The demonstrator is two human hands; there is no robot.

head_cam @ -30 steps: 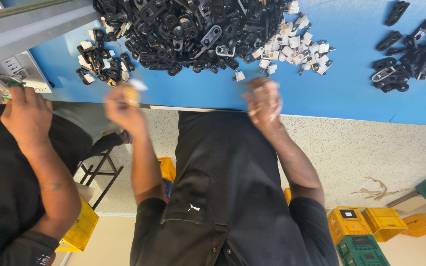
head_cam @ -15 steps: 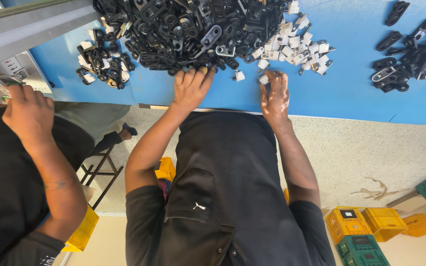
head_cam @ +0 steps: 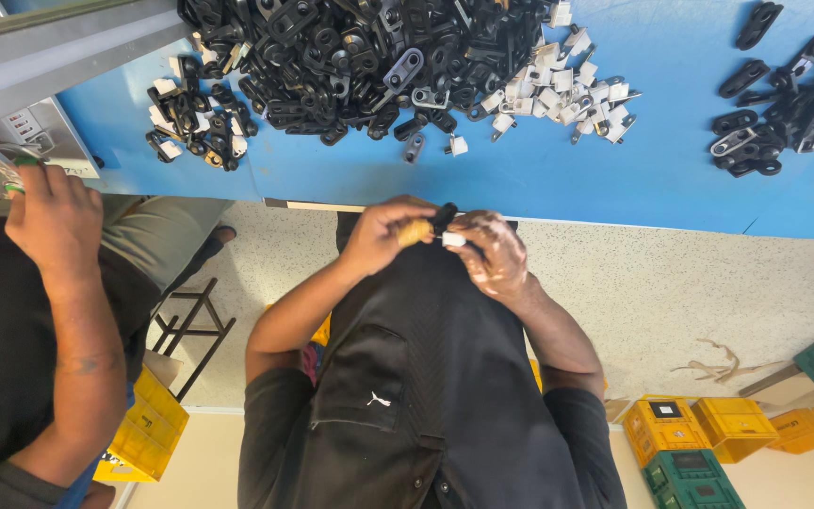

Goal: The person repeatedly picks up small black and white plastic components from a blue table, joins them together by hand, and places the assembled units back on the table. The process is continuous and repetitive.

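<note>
My left hand (head_cam: 383,231) and my right hand (head_cam: 490,253) meet in front of my chest, just below the edge of the blue table (head_cam: 539,174). The left hand pinches a small black plastic clip (head_cam: 443,219). A small white piece (head_cam: 454,239) is in my right fingers, pressed against the clip. On the table above lie a large heap of black clips (head_cam: 332,57) and a smaller heap of white pieces (head_cam: 562,94).
A co-worker's hand (head_cam: 54,217) rests on a grey machine with red and green buttons (head_cam: 11,160) at the left. More black clips lie at the table's right (head_cam: 774,104) and left (head_cam: 195,123). Yellow and green crates (head_cam: 699,434) stand on the floor, with a black stool frame (head_cam: 190,330).
Both my hands were at the piles on the table half a second ago. They have drawn back to my chest and come together, holding a black clip and a white piece.
</note>
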